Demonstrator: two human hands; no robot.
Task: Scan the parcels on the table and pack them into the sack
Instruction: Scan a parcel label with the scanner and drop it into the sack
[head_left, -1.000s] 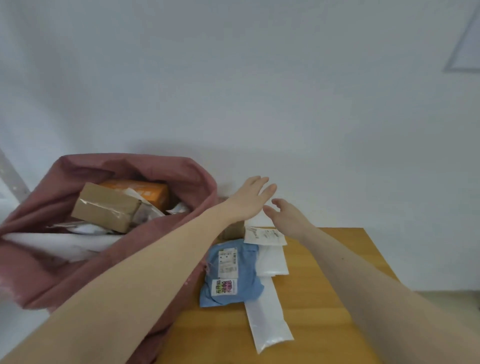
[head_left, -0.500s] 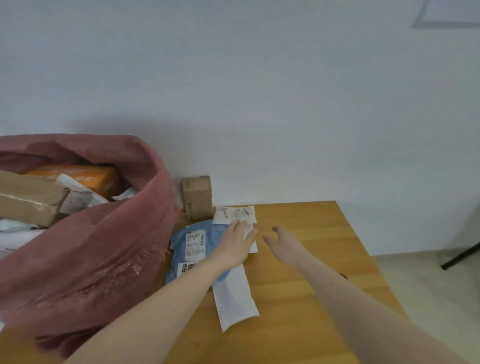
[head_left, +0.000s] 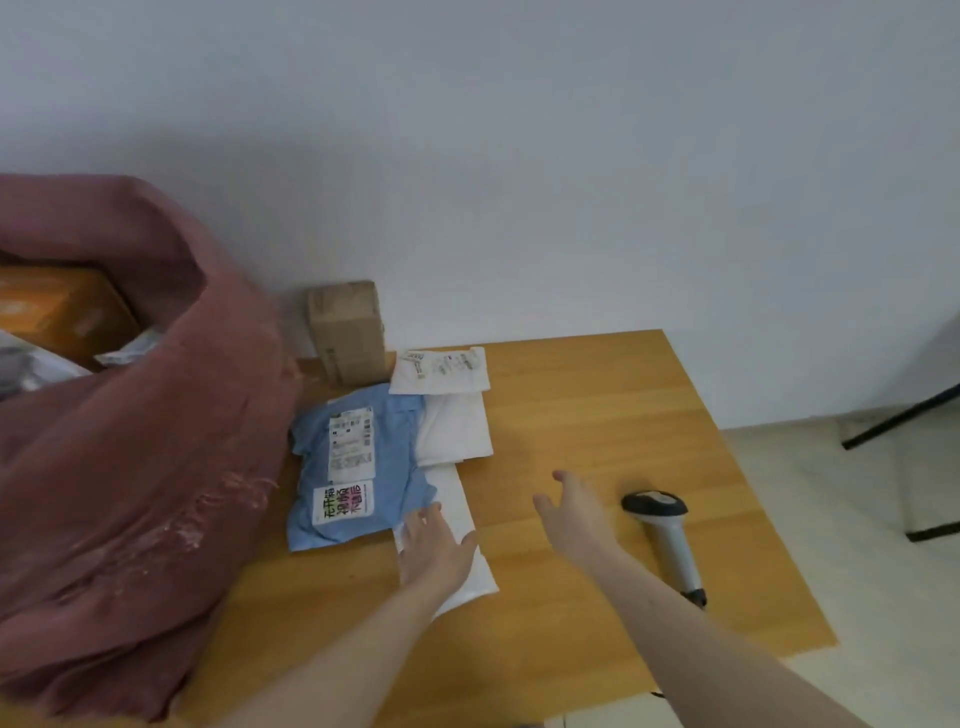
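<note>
A dark red sack stands open at the left with an orange box and other parcels inside. On the wooden table lie a blue mailer with labels, a long white mailer, a folded white mailer, a small labelled white packet and a brown carton by the wall. My left hand rests flat on the long white mailer. My right hand hovers open above the table, left of the handheld scanner.
The table's right edge drops to a pale tiled floor. A black stand leg crosses the floor at the far right. A white wall backs the table.
Both hands have drawn back from the far end of the table toward me. The view has swung right and down, bringing the scanner into sight. My left hand now lies on the long white mailer.
</note>
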